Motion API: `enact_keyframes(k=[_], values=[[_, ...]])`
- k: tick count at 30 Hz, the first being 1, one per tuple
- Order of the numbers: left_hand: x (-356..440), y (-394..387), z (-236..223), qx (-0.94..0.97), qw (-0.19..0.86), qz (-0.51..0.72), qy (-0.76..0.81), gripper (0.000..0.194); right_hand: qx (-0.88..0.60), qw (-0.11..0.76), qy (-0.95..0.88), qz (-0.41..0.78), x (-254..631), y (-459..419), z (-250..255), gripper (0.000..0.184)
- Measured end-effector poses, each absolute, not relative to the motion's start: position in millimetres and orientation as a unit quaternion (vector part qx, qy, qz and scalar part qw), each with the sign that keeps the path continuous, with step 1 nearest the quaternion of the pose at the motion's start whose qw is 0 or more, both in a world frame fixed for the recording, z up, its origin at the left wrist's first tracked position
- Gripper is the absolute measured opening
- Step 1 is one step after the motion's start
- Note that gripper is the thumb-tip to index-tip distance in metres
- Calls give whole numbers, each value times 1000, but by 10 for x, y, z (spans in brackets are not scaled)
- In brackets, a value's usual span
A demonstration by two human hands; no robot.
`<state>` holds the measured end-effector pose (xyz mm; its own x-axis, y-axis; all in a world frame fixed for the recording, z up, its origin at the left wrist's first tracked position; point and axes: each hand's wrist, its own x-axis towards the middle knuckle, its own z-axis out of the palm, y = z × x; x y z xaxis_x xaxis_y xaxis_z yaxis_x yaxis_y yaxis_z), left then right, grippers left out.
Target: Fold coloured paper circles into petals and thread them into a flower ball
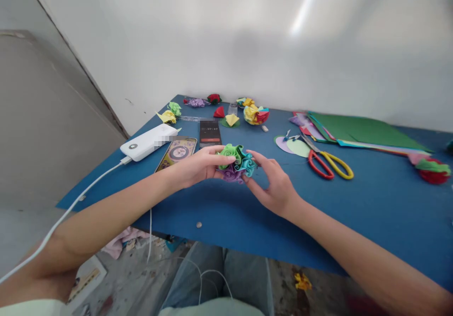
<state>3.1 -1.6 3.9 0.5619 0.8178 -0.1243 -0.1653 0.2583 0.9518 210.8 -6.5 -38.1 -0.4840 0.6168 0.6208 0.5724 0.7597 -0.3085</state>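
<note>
Bunch of coiled paper rosettes in light green, purple and turquoise (pixel 238 167) sits at the centre of the frame, between both hands. Its spirals face up and toward the camera; the outline is roughly round, so I cannot tell a long axis. The left hand (pixel 205 166) pinches its left side, thumb over the top, the other fingers partly hidden. The right hand (pixel 275 184) curves around its right side, thumb and forefinger touching the edge.

Around them spreads a matte blue tabletop (pixel 226 212), its near edge crossing the lower frame. A plain white wall (pixel 170 37) rises behind, brightly lit at upper right; a grey panel (pixel 35 103) fills the upper left. Below shows a stained grey floor (pixel 127 278).

The left hand and forearm overlap a black phone with a lit screen (pixel 210 132), its digits blurred, and a phone with a patterned yellow display (pixel 180 151). A dark green object (pixel 450 146) is cut off at the right edge, too partial to identify.
</note>
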Motion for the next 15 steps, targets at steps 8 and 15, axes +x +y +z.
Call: enact_keyframes(k=[8, 15], values=[[23, -16, 34, 528, 717, 316, 328, 36, -384, 378, -842, 14, 2091, -55, -406, 47], [19, 33, -5, 497, 738, 330, 315, 33, -326, 399, -857, -17, 2096, -30, -421, 46]])
